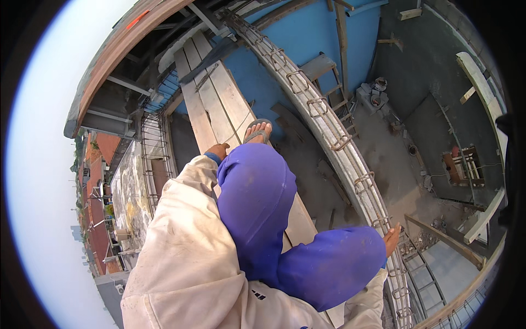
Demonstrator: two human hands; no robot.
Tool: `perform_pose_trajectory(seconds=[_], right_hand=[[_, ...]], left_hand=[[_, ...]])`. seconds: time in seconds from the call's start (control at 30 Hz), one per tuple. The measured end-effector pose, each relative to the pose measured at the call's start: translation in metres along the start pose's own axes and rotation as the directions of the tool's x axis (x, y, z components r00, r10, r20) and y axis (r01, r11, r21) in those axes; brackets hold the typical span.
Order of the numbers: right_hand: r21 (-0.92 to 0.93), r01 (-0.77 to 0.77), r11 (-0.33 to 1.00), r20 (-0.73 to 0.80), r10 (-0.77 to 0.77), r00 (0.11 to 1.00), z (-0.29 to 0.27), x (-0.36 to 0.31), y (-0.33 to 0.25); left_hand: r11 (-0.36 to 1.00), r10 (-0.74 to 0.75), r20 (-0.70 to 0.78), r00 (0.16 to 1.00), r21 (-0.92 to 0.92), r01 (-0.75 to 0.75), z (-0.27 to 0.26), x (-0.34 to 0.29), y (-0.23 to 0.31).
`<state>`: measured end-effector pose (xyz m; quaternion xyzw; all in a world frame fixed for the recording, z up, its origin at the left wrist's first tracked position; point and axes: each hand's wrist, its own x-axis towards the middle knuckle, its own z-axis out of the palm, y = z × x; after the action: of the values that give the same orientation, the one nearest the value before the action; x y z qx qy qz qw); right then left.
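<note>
A scaffold walkway of long wooden planks [213,104] runs away beneath me, and I crouch on it with my knees bent in purple trousers [255,186]. Beyond my left knee, my left hand [218,151] rests on the planks with a finger stretched out; the knee partly covers it. One sandalled foot [258,130] stands on the boards just ahead of that knee. Out past my right knee, my right hand [392,239] shows its fingers extended beside a concrete beam [329,129] with steel stirrups sticking up. Neither hand shows an object in it.
Right of the planks the room drops to a floor far below, with a wooden ladder [335,88], grey blocks [373,100] and another ladder [424,279]. A blue wall [318,33] stands ahead. Upper left is a roof edge [109,71]; rebar [156,137] and rooftops lie left.
</note>
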<state>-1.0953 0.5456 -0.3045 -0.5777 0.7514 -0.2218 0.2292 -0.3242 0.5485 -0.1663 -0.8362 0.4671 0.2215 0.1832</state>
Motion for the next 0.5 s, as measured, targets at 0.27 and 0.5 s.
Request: perform_pose_trajectory(seconds=[0.27,0.5], right_hand=[[-0.096,-0.137,0.986,0.134,0.149,0.980,-0.028,0.015,-0.007],[-0.077,-0.112,0.991,0.111,0.120,0.987,-0.049,0.058,-0.029]], left_hand=[[0.980,-0.159,-0.083,0.984,-0.134,0.147,0.017,0.041,0.004],[0.995,-0.098,-0.020,0.995,-0.025,0.097,0.004,0.097,-0.006]])
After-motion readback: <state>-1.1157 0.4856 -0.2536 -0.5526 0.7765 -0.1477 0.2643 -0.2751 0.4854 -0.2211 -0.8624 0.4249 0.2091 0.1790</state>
